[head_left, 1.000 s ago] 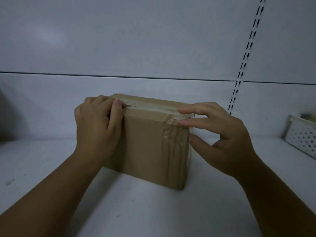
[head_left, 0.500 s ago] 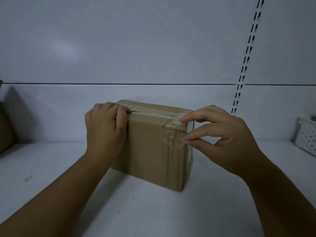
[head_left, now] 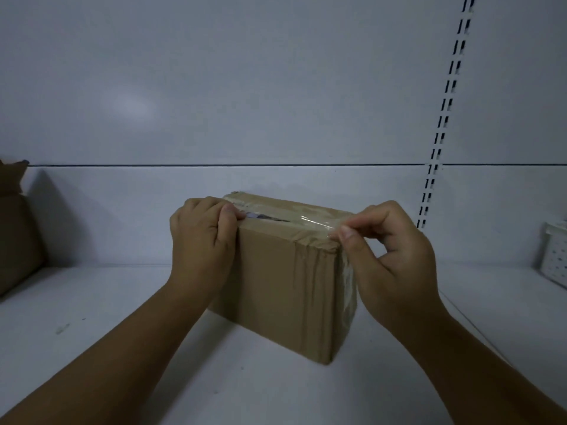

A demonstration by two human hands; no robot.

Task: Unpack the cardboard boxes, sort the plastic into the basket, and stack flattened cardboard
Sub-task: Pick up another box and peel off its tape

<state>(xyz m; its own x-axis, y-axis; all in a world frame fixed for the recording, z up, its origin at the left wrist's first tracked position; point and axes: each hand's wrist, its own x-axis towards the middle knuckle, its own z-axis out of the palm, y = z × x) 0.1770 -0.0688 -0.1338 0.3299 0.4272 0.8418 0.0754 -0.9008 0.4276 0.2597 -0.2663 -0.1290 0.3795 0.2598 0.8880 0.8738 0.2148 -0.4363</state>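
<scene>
Dimly lit, a white shelf (head_left: 92, 317) runs the width of the scene, backed by a plain white panelled wall (head_left: 245, 87) crossed by one dark horizontal seam; a slotted upright rail (head_left: 441, 130) climbs the wall right of centre. At the middle of the shelf stands a sealed cardboard box (head_left: 285, 289), resting on its base with its long axis running from near left to far right, one lower corner turned toward the camera. Brown tape wraps the right end, and a strip of clear tape (head_left: 306, 217) runs along the top seam. A person's left hand (head_left: 202, 243) is clenched over the box's upper left edge, thumb pressed at the end of the seam, where a dark slit shows between the flaps. The right hand (head_left: 389, 256) pinches the clear tape between thumb and forefinger at the upper right corner, the strip lifting off the top with a sheen. At the far left edge another brown cardboard box (head_left: 15, 234) stands against the wall, only partly in view. At the far right edge a white perforated basket (head_left: 555, 259) sits on the shelf, well apart from the box.
</scene>
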